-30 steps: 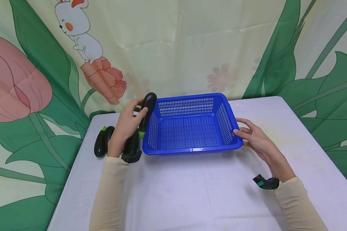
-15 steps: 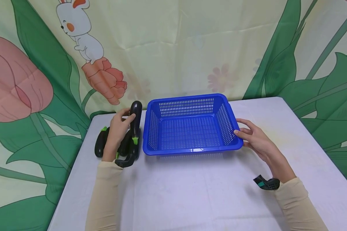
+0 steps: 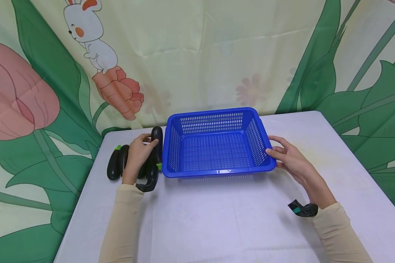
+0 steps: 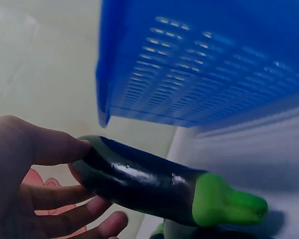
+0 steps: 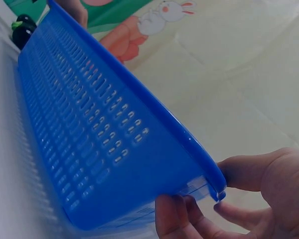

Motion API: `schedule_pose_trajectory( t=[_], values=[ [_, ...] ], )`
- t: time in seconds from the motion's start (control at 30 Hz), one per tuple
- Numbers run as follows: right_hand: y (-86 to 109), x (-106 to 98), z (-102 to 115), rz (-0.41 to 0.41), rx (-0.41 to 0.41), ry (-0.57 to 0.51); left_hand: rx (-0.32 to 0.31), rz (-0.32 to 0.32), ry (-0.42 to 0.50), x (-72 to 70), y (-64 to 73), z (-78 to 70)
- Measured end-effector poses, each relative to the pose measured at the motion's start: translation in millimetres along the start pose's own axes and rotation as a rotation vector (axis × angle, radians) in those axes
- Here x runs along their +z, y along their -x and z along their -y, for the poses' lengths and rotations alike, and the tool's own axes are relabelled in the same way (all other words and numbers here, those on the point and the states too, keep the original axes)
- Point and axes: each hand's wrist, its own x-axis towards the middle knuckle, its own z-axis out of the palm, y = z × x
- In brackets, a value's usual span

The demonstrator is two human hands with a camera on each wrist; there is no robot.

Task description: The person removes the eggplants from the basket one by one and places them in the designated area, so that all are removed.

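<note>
In the head view, my left hand pinches the rounded end of a dark eggplant, left of a blue plastic basket. Its bright green cap points down toward me. The left wrist view shows my thumb on the top of this eggplant, fingers spread underneath, with the basket's perforated wall above. My right hand grips the basket's right rim, thumb on one side and fingers on the other. The basket holds nothing.
Several more eggplants lie at the left of the white-covered table, some partly hidden by my left hand and wrist. A printed curtain with a rabbit and flowers hangs right behind the table's far edge.
The eggplant in my left hand has moved from the basket's left rim leftward, then lower, to beside the basket over the other eggplants. My right hand and the basket have stayed put.
</note>
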Motion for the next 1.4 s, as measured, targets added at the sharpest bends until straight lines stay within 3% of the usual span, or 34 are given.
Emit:
schedule_pose_trajectory(
  t=[0.33,0.73,1.0,1.4],
  values=[
    [0.1,0,-1,-0.007,-0.003,0.016,0.034,0.020,-0.138,15.8,-5.1,6.5],
    [-0.6,0,-2,-0.003,0.001,0.003,0.051,-0.025,-0.338,34.0,-12.0,9.8],
    [-1.2,2,-2,-0.006,-0.001,-0.010,0.107,-0.061,-0.417,41.2,-9.4,12.9],
    [-0.5,1,-2,-0.007,0.001,0.009,0.110,-0.057,-0.458,42.3,-4.5,12.4]
  ],
)
